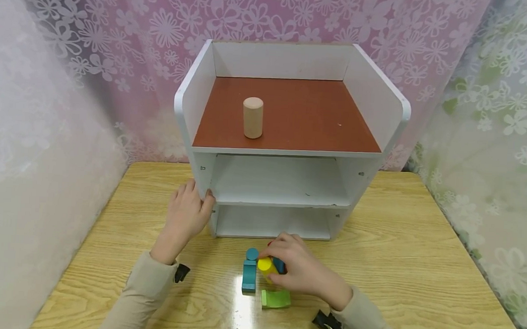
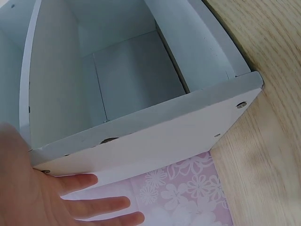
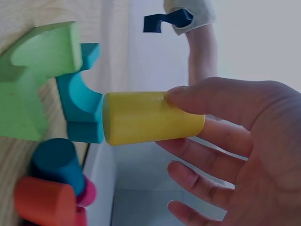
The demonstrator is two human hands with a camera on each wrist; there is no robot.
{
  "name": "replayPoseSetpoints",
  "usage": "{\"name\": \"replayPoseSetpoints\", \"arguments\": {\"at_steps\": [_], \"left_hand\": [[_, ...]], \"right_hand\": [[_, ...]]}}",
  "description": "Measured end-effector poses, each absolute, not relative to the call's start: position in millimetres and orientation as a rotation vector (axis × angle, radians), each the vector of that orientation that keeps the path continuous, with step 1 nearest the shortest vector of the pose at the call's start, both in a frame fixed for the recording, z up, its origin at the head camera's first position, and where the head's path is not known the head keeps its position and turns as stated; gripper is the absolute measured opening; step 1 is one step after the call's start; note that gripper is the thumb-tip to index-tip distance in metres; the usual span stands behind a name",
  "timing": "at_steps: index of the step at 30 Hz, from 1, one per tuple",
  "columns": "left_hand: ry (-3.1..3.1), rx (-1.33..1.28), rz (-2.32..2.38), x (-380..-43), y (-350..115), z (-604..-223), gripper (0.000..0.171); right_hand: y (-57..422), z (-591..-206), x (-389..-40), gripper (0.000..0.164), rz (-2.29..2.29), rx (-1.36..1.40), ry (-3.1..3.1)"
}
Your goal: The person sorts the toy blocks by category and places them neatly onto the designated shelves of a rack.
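My right hand (image 1: 300, 268) pinches a yellow cylinder block (image 3: 150, 117) between thumb and fingers, just above the table. Beside it are a teal curved block (image 1: 249, 279) with a teal round block (image 1: 252, 254) behind it, and a green curved block (image 1: 276, 299) in front. A dark blue cylinder (image 3: 59, 160), a red-orange block (image 3: 47, 200) and a pink piece (image 3: 87, 192) show in the right wrist view. My left hand (image 1: 187, 212) is at the left side of a small white cabinet (image 1: 280, 180), thumb at its front edge. Its other fingers stretch straight along the outer side.
A plain wooden cylinder (image 1: 253, 118) stands upright on the cabinet's brown top (image 1: 306, 112), which has raised white sides and back. Two white compartments open toward me below. The wood-grain table (image 1: 401, 261) is bordered by flowered curtains (image 1: 271, 16) at the back and sides.
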State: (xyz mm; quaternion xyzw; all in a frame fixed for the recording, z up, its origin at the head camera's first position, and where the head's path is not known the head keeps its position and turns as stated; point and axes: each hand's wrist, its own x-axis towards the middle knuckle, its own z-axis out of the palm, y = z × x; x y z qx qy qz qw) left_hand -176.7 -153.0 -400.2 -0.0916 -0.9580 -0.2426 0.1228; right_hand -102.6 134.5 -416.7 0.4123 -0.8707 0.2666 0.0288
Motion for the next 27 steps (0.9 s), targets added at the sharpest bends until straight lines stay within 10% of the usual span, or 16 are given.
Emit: {"name": "replayPoseSetpoints", "arguments": {"at_steps": [27], "left_hand": [[-2.773, -0.286, -0.694, -176.9, -154.7, -402.4, 0.048]], "right_hand": [[148.1, -333.7, -100.4, 0.034, 0.752, 1.320, -2.362]]}}
